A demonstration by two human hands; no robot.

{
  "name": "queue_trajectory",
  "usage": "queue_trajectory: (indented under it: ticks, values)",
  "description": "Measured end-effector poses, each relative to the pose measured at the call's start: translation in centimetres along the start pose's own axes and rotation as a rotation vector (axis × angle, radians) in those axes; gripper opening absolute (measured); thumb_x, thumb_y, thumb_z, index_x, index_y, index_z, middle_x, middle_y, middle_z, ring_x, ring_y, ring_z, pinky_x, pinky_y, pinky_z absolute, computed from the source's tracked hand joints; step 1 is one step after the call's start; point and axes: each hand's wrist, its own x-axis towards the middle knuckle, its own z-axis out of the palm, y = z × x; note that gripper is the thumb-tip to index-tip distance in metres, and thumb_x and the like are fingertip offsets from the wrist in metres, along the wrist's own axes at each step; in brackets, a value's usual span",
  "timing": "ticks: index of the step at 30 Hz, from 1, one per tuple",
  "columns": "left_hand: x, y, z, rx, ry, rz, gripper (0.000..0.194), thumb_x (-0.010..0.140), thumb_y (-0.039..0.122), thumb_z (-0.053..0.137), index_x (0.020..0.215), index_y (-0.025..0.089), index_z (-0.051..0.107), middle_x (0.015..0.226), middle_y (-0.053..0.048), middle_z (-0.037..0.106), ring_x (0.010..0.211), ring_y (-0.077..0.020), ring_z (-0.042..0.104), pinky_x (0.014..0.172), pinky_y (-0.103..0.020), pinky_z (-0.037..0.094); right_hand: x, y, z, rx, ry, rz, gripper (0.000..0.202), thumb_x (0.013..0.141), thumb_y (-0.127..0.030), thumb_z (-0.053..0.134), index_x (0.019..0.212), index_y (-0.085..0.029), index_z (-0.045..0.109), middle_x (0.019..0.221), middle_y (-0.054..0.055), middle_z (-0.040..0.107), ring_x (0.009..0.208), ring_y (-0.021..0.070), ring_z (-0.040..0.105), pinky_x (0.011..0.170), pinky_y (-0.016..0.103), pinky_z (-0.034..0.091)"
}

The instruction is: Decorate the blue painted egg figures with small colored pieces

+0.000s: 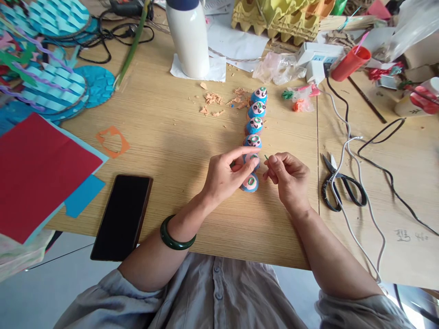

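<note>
Several small blue domes with pink tops stand in a row on the table, like the far one [259, 95]. Most bear black curls and a small green ring. The nearest dome [250, 182] shows a green ring on its pink top. My left hand [229, 172] has its thumb and index finger around the second-nearest dome [251, 160], partly covering it; its other fingers are curled underneath. To the right of the row, my right hand [288, 179] pinches a thin green strip [266, 157] between thumb and fingertips.
Scissors [338, 180] lie at right among white and black cables. A phone [122, 214] and red paper [48, 178] are at left. Behind stand a white flask [189, 43], egg cartons [281, 23] and a red cup [351, 63]. Orange scraps [213, 98] lie beside the row.
</note>
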Motion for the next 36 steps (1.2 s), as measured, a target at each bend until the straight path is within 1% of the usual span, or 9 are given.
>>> queue_trajectory:
  ticks: [2,4,7,11,14,19,22,30,36]
  values:
    - [-0.01,-0.07,0.1,-0.021,-0.04,0.01,0.027,0.089,0.036,0.076,0.11,0.02,0.081,0.054,0.007,0.047,0.049,-0.0076,0.041,0.048,-0.021,0.035,-0.06,-0.17,0.08,0.001,-0.025,0.002,0.037,0.082,-0.053,0.081,0.07,-0.02,0.069,0.048,-0.008,0.051,0.041,0.0068,0.048,0.047,0.023,0.048]
    - [0.01,-0.15,0.17,-0.031,-0.064,0.026,0.025,0.089,0.036,0.076,0.107,0.019,0.081,0.054,0.007,0.047,0.049,-0.007,0.041,0.047,-0.02,0.035,-0.11,-0.3,0.16,0.003,-0.051,-0.003,0.037,0.081,-0.052,0.082,0.068,-0.02,0.068,0.048,-0.008,0.051,0.042,0.0067,0.049,0.047,0.022,0.048]
    - [0.02,-0.26,0.19,-0.025,-0.069,0.04,0.021,0.091,0.037,0.074,0.099,0.019,0.081,0.06,0.004,0.059,0.052,-0.0072,0.045,0.05,-0.019,0.038,-0.15,-0.27,0.21,0.017,-0.078,-0.009,0.037,0.081,-0.051,0.082,0.068,-0.02,0.068,0.05,-0.008,0.051,0.042,0.0061,0.048,0.045,0.021,0.048]
    - [-0.07,-0.41,0.17,-0.03,-0.064,0.035,0.021,0.093,0.038,0.072,0.095,0.019,0.08,0.074,-0.001,0.073,0.057,-0.0082,0.053,0.054,-0.019,0.042,-0.17,-0.23,0.2,0.044,-0.094,0.01,0.039,0.088,-0.057,0.074,0.074,-0.02,0.071,0.055,-0.006,0.052,0.044,0.0063,0.048,0.048,0.022,0.052]
    - [-0.14,-0.46,0.13,-0.022,-0.044,0.041,0.022,0.092,0.04,0.072,0.095,0.019,0.079,0.077,-0.002,0.075,0.059,-0.0089,0.057,0.056,-0.019,0.044,-0.19,-0.47,0.26,0.065,-0.091,0.031,0.039,0.087,-0.058,0.074,0.08,-0.02,0.073,0.057,-0.006,0.054,0.045,0.0061,0.047,0.048,0.022,0.054]
    - [-0.15,-0.33,0.02,0.034,-0.025,0.075,0.021,0.092,0.039,0.073,0.09,0.02,0.08,0.072,-0.001,0.075,0.059,-0.0093,0.059,0.056,-0.019,0.045,-0.27,-0.76,0.42,0.055,-0.1,0.054,0.035,0.079,-0.053,0.083,0.076,-0.02,0.072,0.057,-0.006,0.059,0.045,0.0058,0.05,0.047,0.021,0.054]
    - [-0.08,-0.21,0.04,0.009,-0.032,0.071,0.023,0.092,0.04,0.072,0.09,0.019,0.08,0.075,-0.001,0.076,0.059,-0.0095,0.06,0.057,-0.019,0.046,-0.31,-0.67,0.39,0.063,-0.102,0.052,0.036,0.081,-0.053,0.082,0.071,-0.02,0.07,0.054,-0.007,0.056,0.044,0.0061,0.049,0.047,0.022,0.054]
    - [-0.02,0.03,0.1,-0.027,-0.048,0.018,0.032,0.093,0.044,0.071,0.108,0.018,0.081,0.058,0.004,0.056,0.054,-0.0093,0.049,0.055,-0.021,0.043,-0.37,-0.61,0.28,0.039,-0.077,0.042,0.04,0.085,-0.055,0.078,0.069,-0.02,0.066,0.053,-0.007,0.053,0.045,0.0077,0.054,0.048,0.023,0.051]
    - [-0.12,-0.28,0.02,0.03,-0.061,0.06,0.021,0.094,0.038,0.07,0.091,0.019,0.081,0.072,-0.001,0.074,0.062,-0.0105,0.06,0.059,-0.021,0.046,-0.39,-0.45,0.21,-0.026,-0.117,0.035,0.045,0.09,-0.06,0.069,0.069,-0.02,0.065,0.053,-0.006,0.052,0.048,0.0092,0.056,0.052,0.024,0.052]
